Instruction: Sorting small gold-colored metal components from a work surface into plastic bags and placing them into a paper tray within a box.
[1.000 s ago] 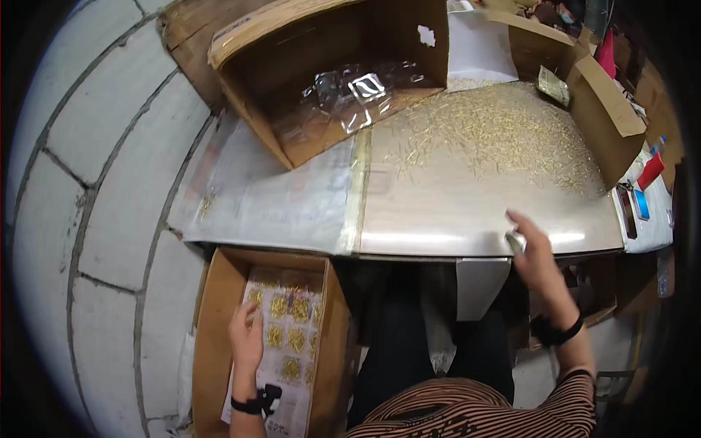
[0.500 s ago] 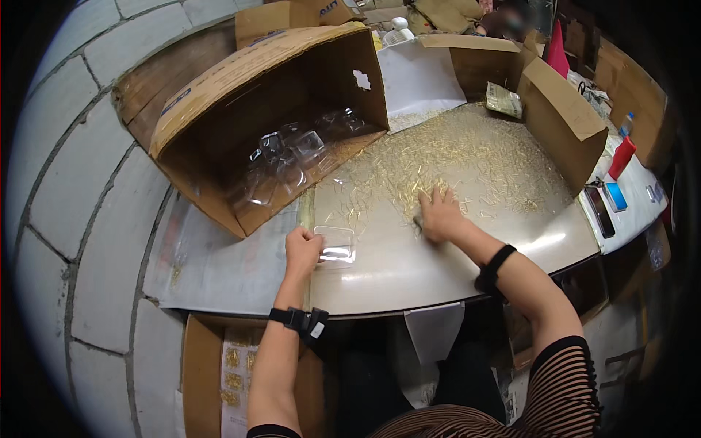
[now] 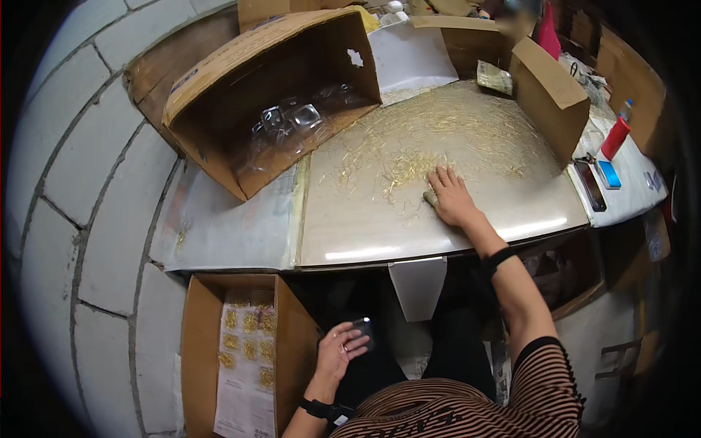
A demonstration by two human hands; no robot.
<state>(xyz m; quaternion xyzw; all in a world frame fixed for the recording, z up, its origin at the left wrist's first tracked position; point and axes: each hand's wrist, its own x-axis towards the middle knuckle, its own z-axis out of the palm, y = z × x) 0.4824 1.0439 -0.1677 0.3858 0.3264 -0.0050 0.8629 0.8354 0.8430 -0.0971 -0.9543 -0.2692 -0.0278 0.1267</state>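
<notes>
My left hand (image 3: 342, 352) is closed on a small clear plastic tray (image 3: 364, 333), below the table's front edge and over my lap. On the shiny tabletop (image 3: 365, 232), my right hand (image 3: 451, 197) lies with fingers stretched out and apart. Its fingertips touch the near side of a heap of thin gold-coloured wire pieces (image 3: 410, 169). Something dark covers its thumb. More such pieces spread across the far part of the top, too fine to tell their exact kind. Several clear plastic trays (image 3: 292, 118) lie inside a cardboard box tipped on its side (image 3: 343, 69).
A lower cardboard box (image 3: 201, 343) at my left holds rows of gold-piece packs (image 3: 250, 323) on printed paper. Cardboard flaps (image 3: 551, 109) wall the table's right. Beyond them are a phone (image 3: 590, 186), a blue box (image 3: 607, 175) and a red cylinder (image 3: 615, 139). A block wall (image 3: 87, 212) borders the left.
My left hand has drawn the plastic tray back off the tabletop, down over my lap. My right hand has shifted slightly and stays by the heap. The view has tilted lower.
</notes>
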